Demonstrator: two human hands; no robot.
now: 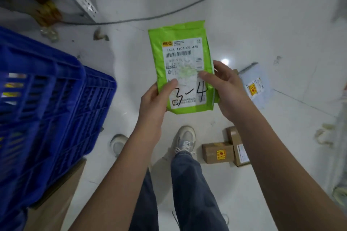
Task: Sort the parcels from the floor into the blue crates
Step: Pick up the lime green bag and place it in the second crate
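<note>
Hands, left (155,99) and right (227,88), clamp fingers on a lime-green plastic mailer (183,65) above glossy white floor tiles (281,24), stacked blue slatted plastic crates (47,108) left, brown cardboard boxes (217,153) by the feet.

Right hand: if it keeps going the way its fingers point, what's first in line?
The right hand points up-left, straight into the green parcel it already grips; the left hand holds the opposite edge.

Crates (47,110) left, held parcel (183,67) centre, floor boxes (225,148) right
</note>
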